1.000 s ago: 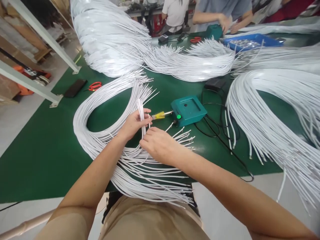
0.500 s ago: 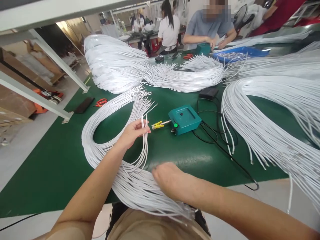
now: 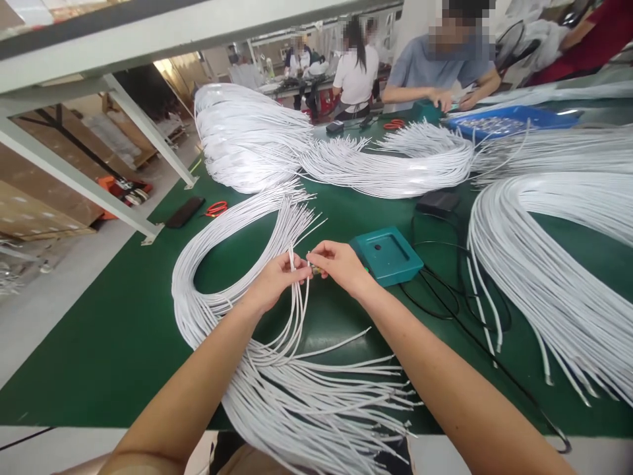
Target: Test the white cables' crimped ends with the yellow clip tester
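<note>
My left hand is closed around several thin white cables, their ends pointing up past the fingers. Close against it, my right hand pinches the upper end of one of these cables. A yellow clip shows only in part between the two hands; the right fingers cover the rest. Just right of my right hand sits a teal box with a shallow recess in its top. Under my forearms, a big looped bundle of white cables spreads its loose ends toward the table's front edge.
More white cable bundles lie at the back and right of the green table. Red-handled scissors and a dark flat object are at left. A blue tray stands before a co-worker. Black cords trail from the box.
My right hand has come up from the cable ends near the front edge to the yellow clip beside my left hand. One cable now stands apart there. The view has shifted slightly.
</note>
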Demonstrator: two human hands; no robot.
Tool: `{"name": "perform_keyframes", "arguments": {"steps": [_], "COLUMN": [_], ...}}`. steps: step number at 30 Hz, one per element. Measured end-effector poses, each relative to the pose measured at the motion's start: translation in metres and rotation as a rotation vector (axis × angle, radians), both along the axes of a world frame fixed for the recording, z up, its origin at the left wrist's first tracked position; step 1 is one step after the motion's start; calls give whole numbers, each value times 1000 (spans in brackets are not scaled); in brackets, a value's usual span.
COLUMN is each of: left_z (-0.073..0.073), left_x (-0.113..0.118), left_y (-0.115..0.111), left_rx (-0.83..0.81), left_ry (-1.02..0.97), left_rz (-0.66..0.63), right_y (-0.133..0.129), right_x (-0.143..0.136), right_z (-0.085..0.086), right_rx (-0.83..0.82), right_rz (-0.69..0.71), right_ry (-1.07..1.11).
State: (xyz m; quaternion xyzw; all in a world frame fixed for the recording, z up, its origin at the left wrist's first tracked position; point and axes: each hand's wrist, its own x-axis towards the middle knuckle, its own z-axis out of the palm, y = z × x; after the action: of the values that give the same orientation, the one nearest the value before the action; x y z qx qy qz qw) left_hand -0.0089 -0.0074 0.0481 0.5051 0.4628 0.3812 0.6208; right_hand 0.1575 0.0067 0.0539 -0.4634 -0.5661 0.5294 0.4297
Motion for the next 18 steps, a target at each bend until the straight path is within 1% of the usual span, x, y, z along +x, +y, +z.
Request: {"name": "perform_keyframes", "arguments": {"steps": [5,9,11,14,16,18], "left_z": [-11,-15,-16,-17,-18,-19], "left_x": [5,8,8,5,3,2], "left_y": [2,-1,-1,-1,-1,-2], "left_rx": [41,48,49,58,70,89], "left_ry": [7,6,-25,-68,-70,-51], "left_rz": [48,58,42,10,-20,-52], "right_y": [-4,-5,-5,-5,-5,-5], "right_x": [-2,-2,-4,-6,-7,-7], "right_z": [-7,-13,-16,-19,-19,-17], "right_rx": [-178,-278,-368,-519,-562,-547], "right_rz": [-11,3,33,127,165,161], "right_ry": [192,308,431,636,675,631]}}
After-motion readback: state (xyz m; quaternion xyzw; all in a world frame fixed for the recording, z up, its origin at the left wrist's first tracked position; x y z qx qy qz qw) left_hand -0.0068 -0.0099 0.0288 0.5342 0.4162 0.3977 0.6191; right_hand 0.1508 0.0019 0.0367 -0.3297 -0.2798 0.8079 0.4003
